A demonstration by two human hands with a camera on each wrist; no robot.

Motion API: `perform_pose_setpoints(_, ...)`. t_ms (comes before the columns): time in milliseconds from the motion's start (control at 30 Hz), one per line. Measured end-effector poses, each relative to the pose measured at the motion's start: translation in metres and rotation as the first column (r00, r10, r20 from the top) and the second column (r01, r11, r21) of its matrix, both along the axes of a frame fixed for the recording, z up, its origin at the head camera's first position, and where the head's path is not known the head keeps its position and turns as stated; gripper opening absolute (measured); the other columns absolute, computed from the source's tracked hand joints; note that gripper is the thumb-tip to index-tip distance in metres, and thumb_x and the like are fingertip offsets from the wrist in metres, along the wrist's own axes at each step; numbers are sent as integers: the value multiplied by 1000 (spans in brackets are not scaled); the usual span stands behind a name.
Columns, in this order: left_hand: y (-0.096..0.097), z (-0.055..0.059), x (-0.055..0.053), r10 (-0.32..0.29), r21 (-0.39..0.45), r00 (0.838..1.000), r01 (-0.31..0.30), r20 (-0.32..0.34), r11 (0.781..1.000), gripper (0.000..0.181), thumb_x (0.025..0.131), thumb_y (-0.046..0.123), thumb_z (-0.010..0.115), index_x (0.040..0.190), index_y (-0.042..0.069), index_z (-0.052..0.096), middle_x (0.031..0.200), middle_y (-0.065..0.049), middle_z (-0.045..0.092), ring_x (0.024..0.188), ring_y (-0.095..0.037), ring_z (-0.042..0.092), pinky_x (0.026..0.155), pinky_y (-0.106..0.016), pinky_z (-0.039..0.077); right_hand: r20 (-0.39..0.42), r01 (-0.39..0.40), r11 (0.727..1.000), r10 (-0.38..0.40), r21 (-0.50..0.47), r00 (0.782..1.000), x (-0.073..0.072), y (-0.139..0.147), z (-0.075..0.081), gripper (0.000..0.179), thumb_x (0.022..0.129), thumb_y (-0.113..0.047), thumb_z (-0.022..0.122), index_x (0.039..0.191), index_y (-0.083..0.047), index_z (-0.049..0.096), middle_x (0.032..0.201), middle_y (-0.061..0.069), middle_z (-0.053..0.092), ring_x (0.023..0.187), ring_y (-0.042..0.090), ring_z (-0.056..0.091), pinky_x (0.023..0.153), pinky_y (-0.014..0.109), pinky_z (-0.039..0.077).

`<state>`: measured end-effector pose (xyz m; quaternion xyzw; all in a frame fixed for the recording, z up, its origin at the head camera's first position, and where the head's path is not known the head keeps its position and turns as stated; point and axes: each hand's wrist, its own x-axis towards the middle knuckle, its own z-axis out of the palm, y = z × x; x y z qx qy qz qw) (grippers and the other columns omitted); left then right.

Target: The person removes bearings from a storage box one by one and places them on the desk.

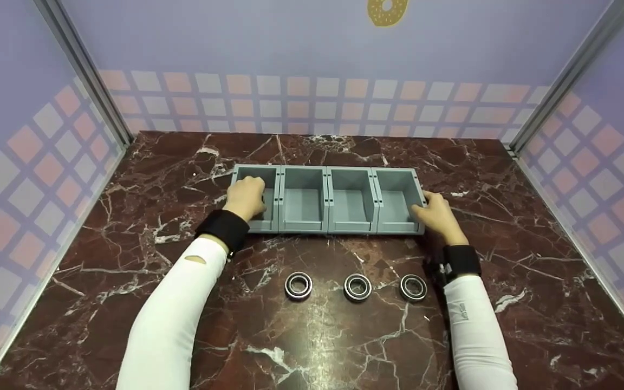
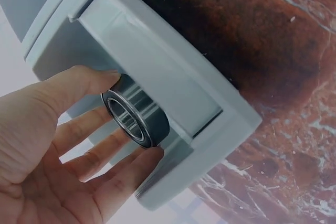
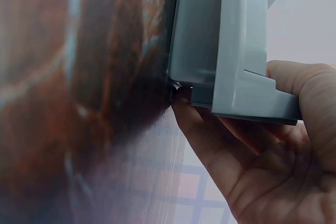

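Observation:
My left hand [image 1: 247,197] reaches into the leftmost compartment of a grey row of bins [image 1: 304,226]. In the left wrist view its thumb and fingers pinch a steel ball bearing [image 2: 137,111] with a dark rim, just inside the bin's low front lip. At the other end, my right hand [image 1: 435,215] grips the side wall of the rightmost bin. The right wrist view shows the thumb over the wall [image 3: 241,85] and the fingers [image 3: 202,140] along its outside, low by the table.
Three more bearings lie in a row in front of the bins: a left one [image 1: 298,286], a middle one [image 1: 357,287] and a right one [image 1: 413,287]. The dark red marbled table [image 1: 312,346] is bounded by lilac checkered panels [image 1: 312,103] at the back and sides.

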<state>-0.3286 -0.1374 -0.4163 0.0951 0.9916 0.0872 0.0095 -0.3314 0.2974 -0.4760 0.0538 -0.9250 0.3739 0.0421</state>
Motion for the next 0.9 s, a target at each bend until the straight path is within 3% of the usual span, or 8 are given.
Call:
perform_pose_setpoints(533,1,18,8,-27,-25,999,27,19,999,19,85,8,76,97,-4,69,114,-29,69,100,-45,69,83,-57,56,-7,8,1000,-7,6,1000,0,-1,0,40,90,-4,59,127,13,64,114,31,70,100,39,67,88,51,52)
perform_pose_setpoints(900,-1,29,12,-46,6,999,46,14,999,13,82,5,72,88,-2,63,111,-28,68,99,-46,68,81,-58,56,-9,6,1000,-6,6,1000,0,-1,1,41,90,-3,59,127,14,63,115,32,69,99,39,66,89,51,51)
